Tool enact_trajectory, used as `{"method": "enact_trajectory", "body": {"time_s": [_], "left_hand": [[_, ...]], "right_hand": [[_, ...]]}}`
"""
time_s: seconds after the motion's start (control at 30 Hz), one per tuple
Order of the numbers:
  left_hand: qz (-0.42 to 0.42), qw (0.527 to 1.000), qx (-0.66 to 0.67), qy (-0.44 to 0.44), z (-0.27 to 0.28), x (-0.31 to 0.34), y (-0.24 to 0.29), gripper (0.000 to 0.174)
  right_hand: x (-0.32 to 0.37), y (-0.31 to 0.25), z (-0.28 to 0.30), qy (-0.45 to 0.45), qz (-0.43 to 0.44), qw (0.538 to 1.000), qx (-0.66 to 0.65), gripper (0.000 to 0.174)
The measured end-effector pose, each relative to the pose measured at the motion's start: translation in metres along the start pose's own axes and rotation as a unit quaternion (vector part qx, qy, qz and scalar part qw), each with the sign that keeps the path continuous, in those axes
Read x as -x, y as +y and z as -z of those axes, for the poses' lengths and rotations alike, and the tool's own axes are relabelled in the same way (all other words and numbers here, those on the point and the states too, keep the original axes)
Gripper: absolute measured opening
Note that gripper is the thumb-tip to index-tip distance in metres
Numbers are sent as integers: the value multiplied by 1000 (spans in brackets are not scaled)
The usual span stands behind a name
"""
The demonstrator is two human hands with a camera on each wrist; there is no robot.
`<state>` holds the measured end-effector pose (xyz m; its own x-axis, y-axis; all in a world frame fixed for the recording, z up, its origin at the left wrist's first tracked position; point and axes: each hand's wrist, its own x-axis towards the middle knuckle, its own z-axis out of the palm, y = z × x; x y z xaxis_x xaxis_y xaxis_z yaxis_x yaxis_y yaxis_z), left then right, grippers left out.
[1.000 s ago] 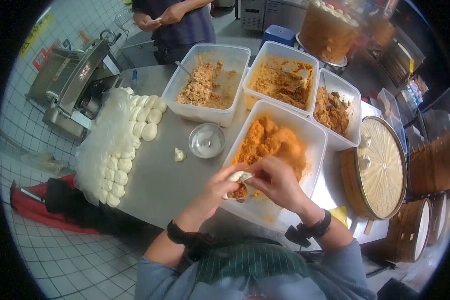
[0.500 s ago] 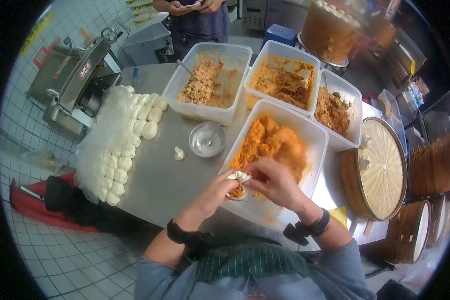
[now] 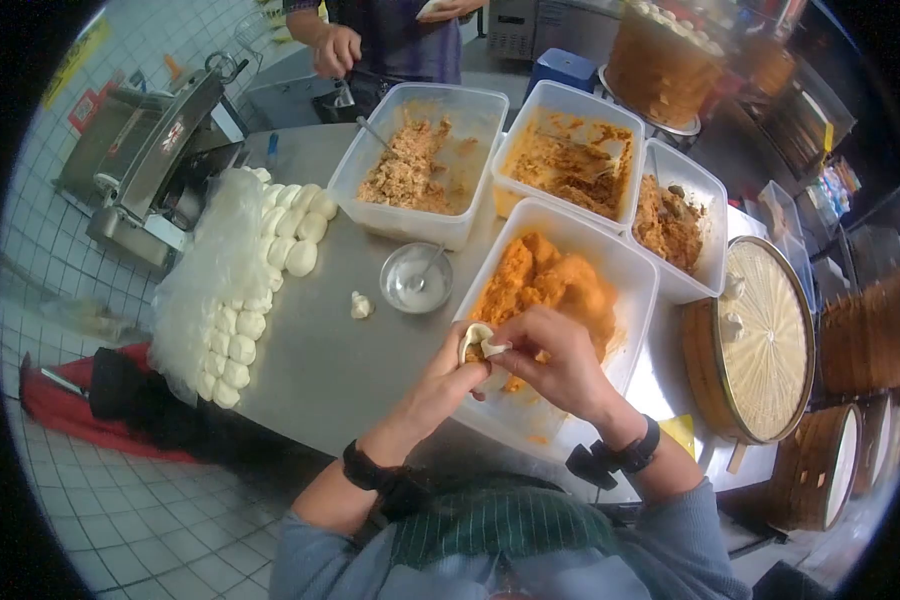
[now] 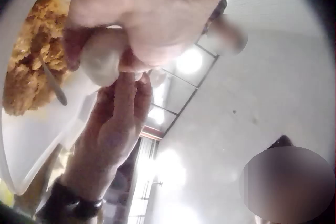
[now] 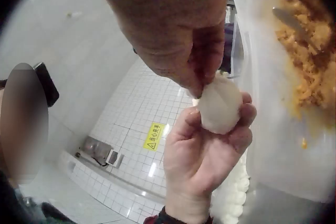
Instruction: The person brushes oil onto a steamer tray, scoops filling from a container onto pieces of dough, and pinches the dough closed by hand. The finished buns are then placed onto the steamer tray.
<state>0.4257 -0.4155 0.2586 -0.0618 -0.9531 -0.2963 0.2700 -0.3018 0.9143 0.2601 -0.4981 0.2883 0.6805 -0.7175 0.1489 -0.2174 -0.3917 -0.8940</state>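
A stuffed bun (image 3: pixel 476 340) of white dough is held over the near left edge of the plastic tub of orange filling (image 3: pixel 568 285); some filling shows inside its open top. My left hand (image 3: pixel 432 382) cups the bun with curled fingers and thumb. Thumb and fingers of my right hand (image 3: pixel 558 362) pinch the dough's rim. In the right wrist view, the bun's (image 5: pixel 219 107) smooth round side faces out between the two hands. A spoon (image 5: pixel 293 20) lies in the filling. On the steel table, a small twisted dough piece (image 3: pixel 361 305) sits left of the hands.
Several dough balls (image 3: pixel 288 225) lie at left, partly under a plastic sheet (image 3: pixel 195 290). A small bowl (image 3: pixel 416 278) and tubs of other fillings (image 3: pixel 410 165) stand beyond. A bamboo steamer (image 3: pixel 765 340) is at right. Another person (image 3: pixel 380 40) stands across the table.
My left hand has turned the bun, and my right fingers have stayed pinching its rim. Across the table, the other person's hands have moved apart, one lowering to a metal tool.
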Motion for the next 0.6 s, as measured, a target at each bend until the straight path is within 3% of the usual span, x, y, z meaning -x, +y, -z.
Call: {"method": "enact_trajectory", "body": {"time_s": [0.17, 0.23, 0.27, 0.37, 0.43, 0.47, 0.53, 0.57, 0.6], "left_hand": [[-37, 992, -121, -20, 5, -2, 0, 43], [69, 997, -26, -31, 3, 2, 14, 43], [70, 997, -24, -29, 6, 1, 15, 43], [8, 991, -104, -88, 10, -2, 11, 42], [-32, 986, -154, -62, 9, -3, 8, 42], [-33, 986, -154, -59, 9, -1, 10, 42], [0, 998, -33, -60, 9, 2, 18, 52], [-1, 998, -31, -59, 10, 2, 18, 52], [2, 994, 98, -50, 11, 2, 17, 52]], "right_hand": [[-3, -1, 3, -53, -54, 997, -16, 22], [0, -4, 3, -46, 31, 998, 41, 23], [1, -8, 3, -48, 31, 998, 40, 23], [3, -19, 2, -43, 62, 996, 50, 21], [-1, -24, -1, -42, -33, 998, -12, 22], [-1, -20, -2, -44, -31, 998, -12, 22], [0, -8, -2, -8, 39, 999, 36, 21], [-1, -8, -2, -10, 39, 999, 36, 21], [-2, -10, -1, 3, 6, 1000, 18, 21]]}}
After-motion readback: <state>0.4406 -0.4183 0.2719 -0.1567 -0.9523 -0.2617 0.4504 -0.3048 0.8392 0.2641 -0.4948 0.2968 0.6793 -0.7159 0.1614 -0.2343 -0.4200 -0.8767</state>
